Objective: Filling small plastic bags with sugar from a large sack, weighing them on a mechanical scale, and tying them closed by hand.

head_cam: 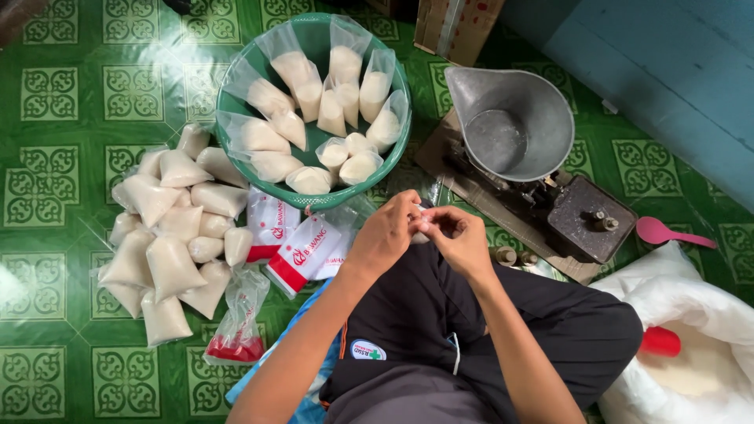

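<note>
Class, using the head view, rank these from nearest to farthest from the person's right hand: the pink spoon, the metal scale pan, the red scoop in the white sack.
From the right hand:
1. Metal scale pan, just above it, slightly right.
2. Red scoop, lower right, in the white sack.
3. Pink spoon, far right on the floor.

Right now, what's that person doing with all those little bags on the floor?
A person sits on the green patterned tile floor, both hands together in front. The left hand and right hand pinch a small clear plastic bag between them. A round green plastic basin holds open bags of white powder, and a heap of closed white bags lies beside it. A grey metal weighing scale stands nearby.
</note>
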